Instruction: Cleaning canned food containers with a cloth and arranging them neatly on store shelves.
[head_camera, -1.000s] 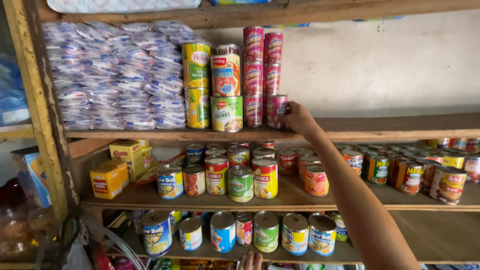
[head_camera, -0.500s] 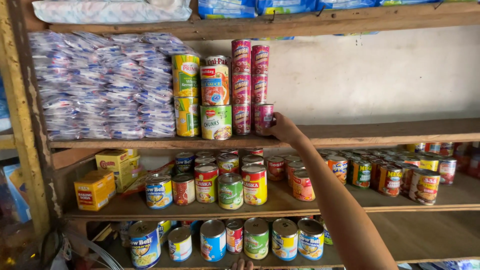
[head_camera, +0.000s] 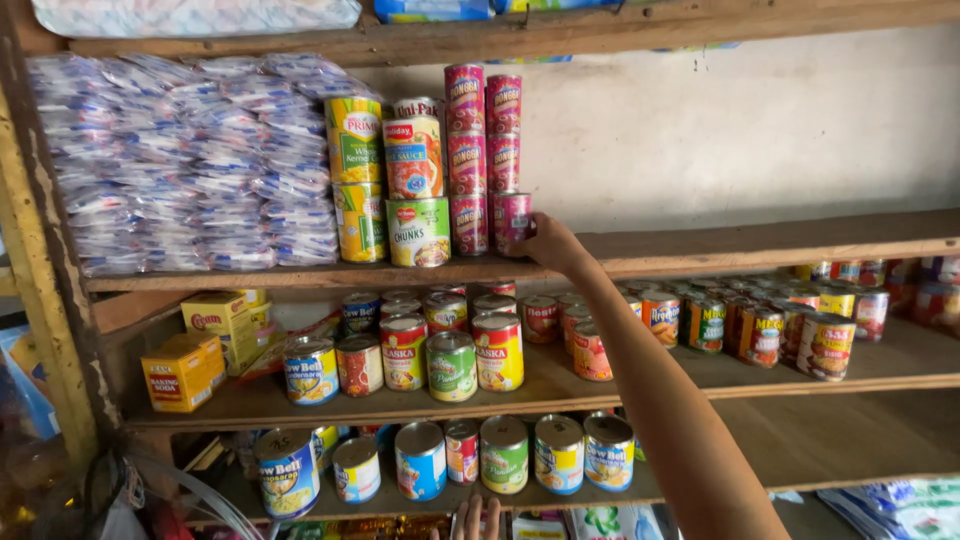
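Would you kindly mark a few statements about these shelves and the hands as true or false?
1. The right hand touches a pink can on the upper shelf. True.
2. That can lies on its side. False: it stands upright at the foot of a pink stack.
3. Clear packets are piled left of the cans on the same shelf. True.
4. The left hand holds a yellow box. False: only its fingertips show at the bottom edge, below the lowest row of cans; the yellow boxes sit untouched on the middle shelf.
5. The shelf right of the pink can is packed with cans. False: it is bare.
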